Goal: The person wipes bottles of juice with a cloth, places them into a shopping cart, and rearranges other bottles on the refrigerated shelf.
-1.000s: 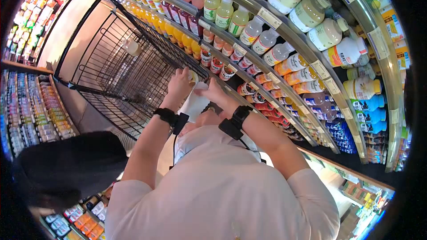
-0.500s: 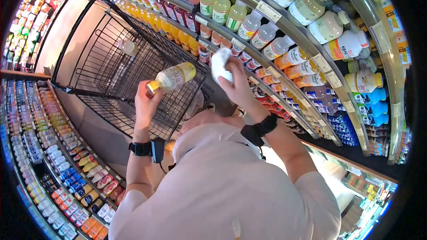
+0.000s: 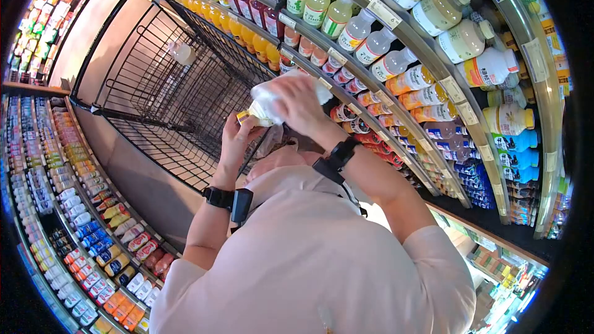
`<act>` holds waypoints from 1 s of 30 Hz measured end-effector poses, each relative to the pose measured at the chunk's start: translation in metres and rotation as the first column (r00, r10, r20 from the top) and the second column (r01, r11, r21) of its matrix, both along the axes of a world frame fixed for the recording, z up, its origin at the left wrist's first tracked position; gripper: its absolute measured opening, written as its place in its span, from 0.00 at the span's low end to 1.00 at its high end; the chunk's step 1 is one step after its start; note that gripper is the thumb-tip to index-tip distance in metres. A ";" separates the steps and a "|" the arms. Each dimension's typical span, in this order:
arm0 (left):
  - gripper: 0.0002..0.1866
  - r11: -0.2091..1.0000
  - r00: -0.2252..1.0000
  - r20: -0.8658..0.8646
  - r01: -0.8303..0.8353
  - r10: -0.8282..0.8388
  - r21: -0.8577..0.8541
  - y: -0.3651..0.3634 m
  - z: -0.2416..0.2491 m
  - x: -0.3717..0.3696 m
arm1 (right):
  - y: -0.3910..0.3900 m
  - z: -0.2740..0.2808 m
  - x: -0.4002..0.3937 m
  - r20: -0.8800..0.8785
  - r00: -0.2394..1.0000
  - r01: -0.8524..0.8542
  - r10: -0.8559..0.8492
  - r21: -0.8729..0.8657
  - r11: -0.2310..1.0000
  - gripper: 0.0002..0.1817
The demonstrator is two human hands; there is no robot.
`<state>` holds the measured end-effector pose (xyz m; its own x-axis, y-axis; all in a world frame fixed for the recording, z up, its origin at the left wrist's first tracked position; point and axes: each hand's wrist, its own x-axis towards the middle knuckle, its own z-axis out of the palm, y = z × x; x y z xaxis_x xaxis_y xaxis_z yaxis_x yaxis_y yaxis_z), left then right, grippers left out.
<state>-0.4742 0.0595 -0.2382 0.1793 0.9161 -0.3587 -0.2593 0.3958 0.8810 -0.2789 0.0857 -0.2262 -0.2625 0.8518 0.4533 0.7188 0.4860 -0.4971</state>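
My left hand (image 3: 234, 134) is closed around the yellow-capped end of a drink bottle (image 3: 260, 115). The bottle lies tilted in front of my chest, and much of its body is covered. Over it, my right hand (image 3: 298, 107) grips a white cloth (image 3: 267, 94) and presses it against the bottle's side. One end of the cloth sticks out past the right fingers. Both hands are close together above the near end of a black wire shopping cart (image 3: 127, 139).
A pale bottle (image 3: 182, 54) is in the cart. Shelves of bottled drinks (image 3: 318, 6) curve along the right, with price tags (image 3: 383, 13) on their edges. More shelves with packaged drinks (image 3: 93, 238) stand at lower left.
My right hand has brought the cloth left onto the bottle. My left hand has moved right with the bottle, which is now mostly covered.
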 end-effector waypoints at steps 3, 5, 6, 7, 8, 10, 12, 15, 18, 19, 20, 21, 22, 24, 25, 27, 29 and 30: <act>0.19 0.999 0.998 -0.046 0.045 -0.046 -0.010 0.003 -0.001 0.001 | 0.000 -0.006 0.005 0.054 0.990 0.129 -0.130 0.018 0.991 0.19; 0.20 0.996 0.999 -0.005 0.034 -0.035 -0.082 0.007 -0.008 -0.001 | -0.006 0.008 0.002 0.116 0.993 0.032 -0.016 -0.138 0.990 0.21; 0.21 0.993 1.000 0.023 0.023 -0.020 -0.113 0.008 -0.007 0.000 | -0.013 0.011 -0.006 0.125 0.992 -0.023 0.032 -0.075 0.997 0.23; 0.21 0.993 0.999 0.022 0.029 -0.027 -0.112 0.008 -0.011 -0.003 | -0.018 0.011 -0.014 0.136 0.988 -0.077 0.078 -0.012 0.997 0.25; 0.21 0.992 1.000 -0.014 0.020 -0.022 -0.126 0.009 -0.018 -0.006 | -0.021 0.008 -0.017 0.166 0.979 -0.130 0.120 0.048 0.990 0.28; 0.20 0.993 0.999 -0.033 -0.005 0.001 -0.114 0.009 -0.013 -0.006 | -0.014 -0.001 -0.009 0.150 0.979 -0.145 0.139 0.027 0.989 0.28; 0.20 0.998 0.999 -0.042 -0.010 0.007 -0.060 0.012 -0.005 -0.010 | -0.004 -0.004 0.004 -0.034 0.992 -0.126 0.125 -0.025 0.992 0.24; 0.19 0.992 0.982 -0.175 -0.048 0.068 0.114 0.021 0.003 -0.032 | 0.001 -0.010 0.019 -0.229 0.963 0.097 -0.146 -0.213 0.972 0.21; 0.17 0.956 0.945 -0.269 -0.113 0.188 0.270 0.037 0.019 -0.066 | 0.001 -0.012 0.011 -0.247 0.953 -0.223 0.174 -0.184 0.957 0.20; 0.17 0.943 0.927 -0.305 -0.121 0.220 0.311 0.043 0.034 -0.069 | -0.008 -0.017 0.005 -0.172 0.944 -0.306 0.282 -0.132 0.943 0.22; 0.17 0.924 0.890 -0.349 -0.168 0.292 0.345 0.043 0.050 -0.068 | -0.019 -0.029 -0.002 0.053 0.940 -0.326 0.338 -0.163 0.931 0.24; 0.17 0.916 0.880 -0.357 -0.179 0.312 0.360 0.046 0.058 -0.072 | -0.026 -0.036 -0.008 0.273 0.883 -0.338 0.382 -0.196 0.921 0.27; 0.16 0.905 0.873 -0.363 -0.177 0.326 0.388 0.048 0.065 -0.074 | -0.028 -0.041 -0.009 0.248 0.878 -0.349 0.410 -0.256 0.902 0.31; 0.16 0.892 0.868 -0.366 -0.169 0.336 0.419 0.052 0.074 -0.077 | -0.022 -0.043 -0.009 0.268 0.863 -0.350 0.429 -0.296 0.889 0.31; 0.16 0.886 0.853 -0.400 -0.142 0.336 0.441 0.052 0.077 -0.079 | -0.021 -0.041 -0.008 0.285 0.847 -0.347 0.448 -0.342 0.873 0.31; 0.15 0.877 0.843 -0.427 -0.102 0.326 0.469 0.054 0.085 -0.077 | -0.018 -0.034 -0.003 0.218 0.879 -0.359 0.424 -0.284 0.889 0.30; 0.16 0.844 0.732 -0.598 0.059 0.327 0.534 0.054 0.096 -0.074 | -0.016 -0.002 0.007 -0.101 0.939 -0.343 0.328 -0.273 0.899 0.25; 0.15 0.828 0.723 -0.619 0.119 0.306 0.549 0.057 0.098 -0.073 | -0.016 0.007 0.013 -0.114 0.969 -0.238 0.218 -0.200 0.951 0.25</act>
